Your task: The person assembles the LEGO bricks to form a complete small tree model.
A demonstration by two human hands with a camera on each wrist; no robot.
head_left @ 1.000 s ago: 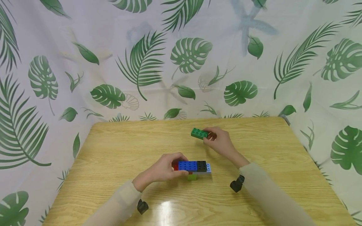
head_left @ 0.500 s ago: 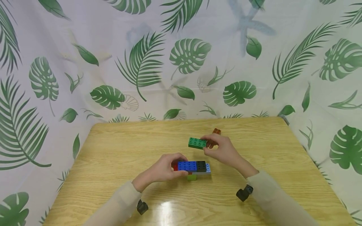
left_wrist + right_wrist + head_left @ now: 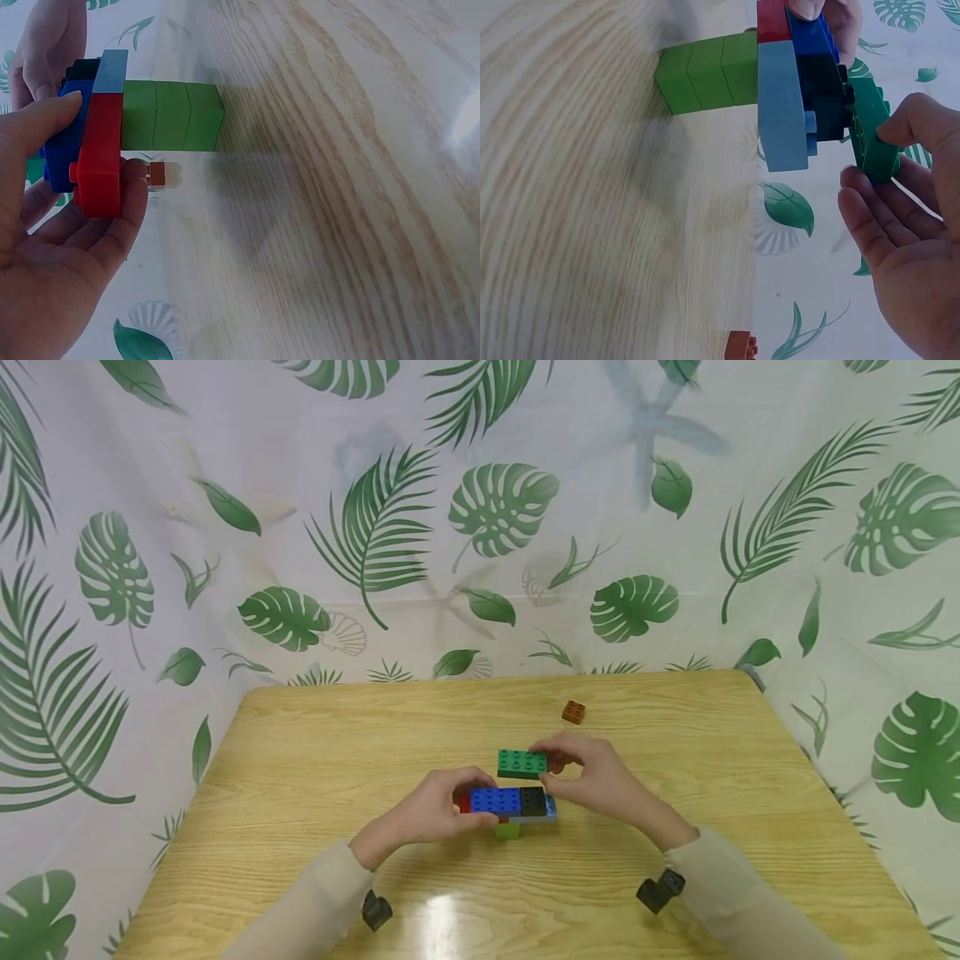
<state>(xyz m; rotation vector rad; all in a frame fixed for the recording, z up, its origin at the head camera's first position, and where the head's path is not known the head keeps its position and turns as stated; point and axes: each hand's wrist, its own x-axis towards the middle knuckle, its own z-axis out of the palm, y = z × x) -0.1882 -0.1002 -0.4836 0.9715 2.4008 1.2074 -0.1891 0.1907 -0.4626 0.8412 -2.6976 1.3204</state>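
Note:
A toy-brick structure stands on the table: stacked light green bricks (image 3: 172,116) form its post. Across the top lie a red brick (image 3: 103,150) and a light blue brick (image 3: 782,105), with a blue brick (image 3: 495,800) and a black brick (image 3: 532,801) above them. My left hand (image 3: 438,806) grips the left end, thumb and fingers around the blue and red bricks. A dark green brick (image 3: 521,763) is pinched by its right end in my right hand (image 3: 592,775). In the right wrist view it hovers close over the black brick; whether they touch, I cannot tell.
A small brown brick (image 3: 573,712) lies on the wooden table (image 3: 337,735) toward the back edge, beyond my right hand. A leaf-patterned cloth (image 3: 420,543) hangs behind and at the sides of the table.
My right hand has brought the dark green brick toward me, down to just behind the structure, uncovering the brown brick. The left hand keeps its hold in place.

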